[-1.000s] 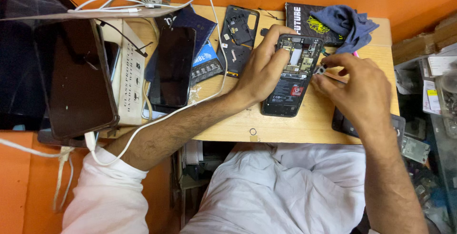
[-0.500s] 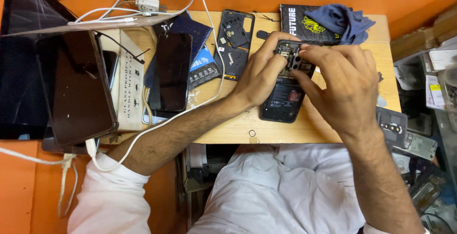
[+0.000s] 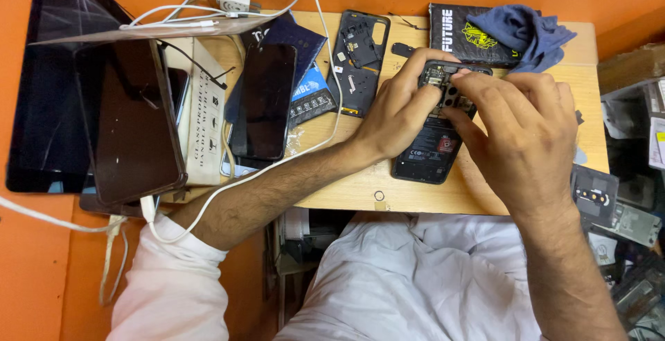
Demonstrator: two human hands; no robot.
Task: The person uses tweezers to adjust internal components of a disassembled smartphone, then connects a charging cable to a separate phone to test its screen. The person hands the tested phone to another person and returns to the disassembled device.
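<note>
The right hand has moved from three o'clock onto the opened phone; its fingers probably pinch the camera end, while the left hand grips it.

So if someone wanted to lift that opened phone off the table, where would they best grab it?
Probably by the two long edges of the opened phone, at its lower half, coming from the near table edge. It lies flat with that end bare, while the left hand and right hand cover the top end with its exposed parts.
</note>
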